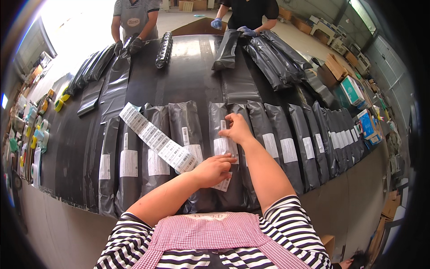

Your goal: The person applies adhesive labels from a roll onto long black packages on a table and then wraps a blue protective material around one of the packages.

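A row of dark grey plastic mailer bags lies along the near side of the black table. Over one bag [217, 112] in the middle, my right hand [238, 129] has thumb and index finger apart, touching beside a small barcode label [223, 124]. Just below, my left hand [214, 170] is closed, its fingertips over the bag's large white label [224, 146]. A long strip of barcode labels [156, 140] slants across the bags to the left and passes beneath this hand. Its short end shows under the palm; the exact grip is hidden.
Across the black table [179, 85], two gloved co-workers handle more grey bags [273, 62]. A shiny black wrapped roll [164, 50] lies between them. Yellow tape rolls [59, 105] are at the left edge; a green-and-white box [352, 91] and a blue box [367, 124] sit right.
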`<action>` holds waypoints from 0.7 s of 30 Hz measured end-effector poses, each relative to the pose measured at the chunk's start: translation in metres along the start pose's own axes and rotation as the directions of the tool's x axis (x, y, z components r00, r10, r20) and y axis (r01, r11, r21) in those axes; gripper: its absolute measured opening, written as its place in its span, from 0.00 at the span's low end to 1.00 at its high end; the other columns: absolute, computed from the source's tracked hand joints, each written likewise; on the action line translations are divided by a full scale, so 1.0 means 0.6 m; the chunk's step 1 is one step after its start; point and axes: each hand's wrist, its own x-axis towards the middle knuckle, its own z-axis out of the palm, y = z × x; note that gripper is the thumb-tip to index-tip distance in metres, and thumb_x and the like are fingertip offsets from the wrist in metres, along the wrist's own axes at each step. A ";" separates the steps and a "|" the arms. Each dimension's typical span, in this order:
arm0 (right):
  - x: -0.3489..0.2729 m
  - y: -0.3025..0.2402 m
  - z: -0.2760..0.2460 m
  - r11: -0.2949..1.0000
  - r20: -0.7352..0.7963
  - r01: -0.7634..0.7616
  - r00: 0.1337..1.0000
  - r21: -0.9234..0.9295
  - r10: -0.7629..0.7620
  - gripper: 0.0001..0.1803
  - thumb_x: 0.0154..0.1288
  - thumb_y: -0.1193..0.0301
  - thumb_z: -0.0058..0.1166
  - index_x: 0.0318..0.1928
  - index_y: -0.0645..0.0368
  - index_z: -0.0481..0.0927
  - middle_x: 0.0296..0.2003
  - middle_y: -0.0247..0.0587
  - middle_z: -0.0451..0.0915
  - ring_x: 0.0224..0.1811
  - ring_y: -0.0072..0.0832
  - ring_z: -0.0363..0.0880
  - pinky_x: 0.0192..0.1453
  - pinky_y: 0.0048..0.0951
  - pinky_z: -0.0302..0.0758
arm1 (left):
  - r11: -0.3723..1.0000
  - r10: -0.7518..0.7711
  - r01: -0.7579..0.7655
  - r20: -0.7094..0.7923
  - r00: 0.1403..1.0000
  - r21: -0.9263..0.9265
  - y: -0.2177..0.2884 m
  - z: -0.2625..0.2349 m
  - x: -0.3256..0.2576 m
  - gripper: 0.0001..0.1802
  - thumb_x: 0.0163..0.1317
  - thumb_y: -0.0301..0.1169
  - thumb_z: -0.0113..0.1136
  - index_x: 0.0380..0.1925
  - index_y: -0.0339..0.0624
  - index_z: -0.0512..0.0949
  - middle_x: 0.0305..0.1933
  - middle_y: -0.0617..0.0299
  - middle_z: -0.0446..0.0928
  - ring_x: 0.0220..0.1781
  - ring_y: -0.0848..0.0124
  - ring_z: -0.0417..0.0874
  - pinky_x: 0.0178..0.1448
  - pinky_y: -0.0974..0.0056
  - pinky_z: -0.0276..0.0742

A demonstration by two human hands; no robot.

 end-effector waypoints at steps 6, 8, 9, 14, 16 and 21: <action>-0.063 0.014 -0.026 0.991 -0.165 0.125 0.980 0.057 -0.114 0.36 0.49 0.73 0.75 0.61 0.61 0.76 0.60 0.47 0.74 0.57 0.39 0.78 0.61 0.38 0.78 | 0.999 0.022 -0.024 -0.032 0.999 -0.043 0.001 0.006 0.014 0.13 0.63 0.37 0.66 0.34 0.37 0.78 0.68 0.54 0.75 0.72 0.53 0.70 0.72 0.53 0.69; -0.109 -0.007 -0.041 0.957 -0.208 0.157 0.972 0.244 -0.106 0.29 0.54 0.69 0.75 0.56 0.61 0.79 0.50 0.40 0.81 0.50 0.29 0.80 0.55 0.31 0.78 | 0.976 -0.080 0.068 -0.049 0.996 -0.206 0.001 -0.016 0.007 0.14 0.62 0.38 0.67 0.33 0.38 0.78 0.65 0.54 0.78 0.67 0.52 0.76 0.67 0.52 0.73; -0.143 0.000 -0.054 0.891 -0.123 0.087 0.992 0.446 -0.036 0.27 0.55 0.68 0.75 0.54 0.61 0.80 0.46 0.37 0.82 0.47 0.26 0.80 0.53 0.28 0.78 | 0.952 -0.135 0.105 -0.089 0.987 -0.286 0.011 -0.030 0.005 0.14 0.62 0.38 0.68 0.32 0.38 0.78 0.61 0.53 0.81 0.58 0.50 0.81 0.61 0.51 0.76; -0.295 -0.086 -0.074 0.825 0.029 0.063 0.995 0.561 -0.096 0.16 0.58 0.70 0.75 0.42 0.57 0.81 0.36 0.28 0.82 0.36 0.14 0.77 0.43 0.19 0.74 | 0.923 -0.193 0.071 -0.294 0.936 -0.378 0.050 -0.080 -0.006 0.16 0.57 0.34 0.74 0.29 0.38 0.76 0.34 0.58 0.78 0.39 0.62 0.79 0.45 0.60 0.75; -0.313 -0.095 -0.082 0.901 0.047 -0.034 0.999 0.433 0.015 0.13 0.59 0.75 0.72 0.41 0.58 0.79 0.33 0.27 0.81 0.34 0.13 0.77 0.41 0.18 0.74 | 0.936 -0.179 0.071 -0.289 0.940 -0.346 0.068 -0.082 -0.002 0.17 0.56 0.37 0.74 0.27 0.39 0.75 0.31 0.56 0.77 0.39 0.57 0.80 0.45 0.56 0.75; -0.334 -0.099 -0.085 0.902 -0.118 0.011 0.992 0.432 0.045 0.11 0.62 0.78 0.64 0.44 0.63 0.78 0.35 0.38 0.85 0.39 0.22 0.83 0.46 0.27 0.79 | 0.997 -0.062 0.042 -0.312 0.948 -0.072 0.089 -0.086 0.012 0.17 0.52 0.39 0.75 0.28 0.39 0.77 0.30 0.55 0.79 0.39 0.53 0.81 0.45 0.52 0.75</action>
